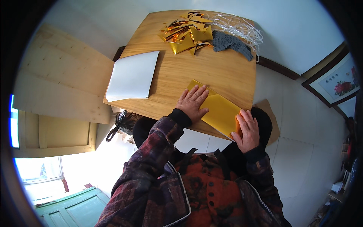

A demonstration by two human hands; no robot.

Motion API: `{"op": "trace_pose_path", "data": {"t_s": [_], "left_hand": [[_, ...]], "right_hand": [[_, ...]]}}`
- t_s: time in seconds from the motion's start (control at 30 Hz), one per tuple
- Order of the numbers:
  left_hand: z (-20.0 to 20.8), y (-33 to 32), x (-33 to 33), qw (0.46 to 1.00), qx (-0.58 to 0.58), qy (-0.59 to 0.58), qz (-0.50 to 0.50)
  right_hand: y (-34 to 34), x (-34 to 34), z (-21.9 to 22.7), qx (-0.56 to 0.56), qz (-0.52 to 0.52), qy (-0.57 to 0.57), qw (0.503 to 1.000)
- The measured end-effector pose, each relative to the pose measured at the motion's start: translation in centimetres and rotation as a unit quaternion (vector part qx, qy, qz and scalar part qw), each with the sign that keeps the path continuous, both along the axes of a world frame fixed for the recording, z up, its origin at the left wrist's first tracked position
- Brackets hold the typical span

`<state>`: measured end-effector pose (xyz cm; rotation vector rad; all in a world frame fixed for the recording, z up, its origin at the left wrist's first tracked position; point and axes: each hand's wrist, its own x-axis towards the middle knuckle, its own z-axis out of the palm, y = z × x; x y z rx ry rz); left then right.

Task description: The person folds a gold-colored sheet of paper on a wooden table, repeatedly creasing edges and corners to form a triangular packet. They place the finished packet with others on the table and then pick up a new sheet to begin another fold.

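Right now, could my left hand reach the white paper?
Probably yes: the left hand lies flat on the gold sheet, and nothing visible stands between it and the white paper across the table.

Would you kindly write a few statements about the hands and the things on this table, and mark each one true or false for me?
1. The left hand rests on the golden sheet. True.
2. The right hand is raised clear of the golden sheet. False: it touches the sheet at its right end.
3. The white paper lies to the left of the golden sheet. True.
4. The pile of gold pieces lies on the near edge of the table. False: it lies toward the far edge.
5. The grey textured cloth lies to the right of the pile of gold pieces. True.
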<state>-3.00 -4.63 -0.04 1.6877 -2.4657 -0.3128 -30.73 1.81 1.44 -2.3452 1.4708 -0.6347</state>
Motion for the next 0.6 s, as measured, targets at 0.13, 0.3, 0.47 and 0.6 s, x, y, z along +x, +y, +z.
{"op": "trace_pose_path", "data": {"t_s": [0.13,0.3,0.47,0.6], "left_hand": [[0.0,-0.5,0.5,1.000,0.015,0.027,-0.003],[-0.9,-0.3,-0.9,0.996,-0.078,0.013,0.034],[-1.6,2.7,-3.3,0.984,-0.164,0.065,-0.024],[-1.3,3.3,-1.5,0.984,-0.156,0.067,0.047]], "right_hand": [[0.3,0.2,0.0,-0.007,-0.001,0.050,0.999],[0.4,0.6,0.1,-0.010,-0.003,0.070,0.997],[0.4,0.5,0.0,-0.001,-0.005,0.067,0.998],[0.4,0.5,-0.1,-0.002,-0.006,0.066,0.998]]}}
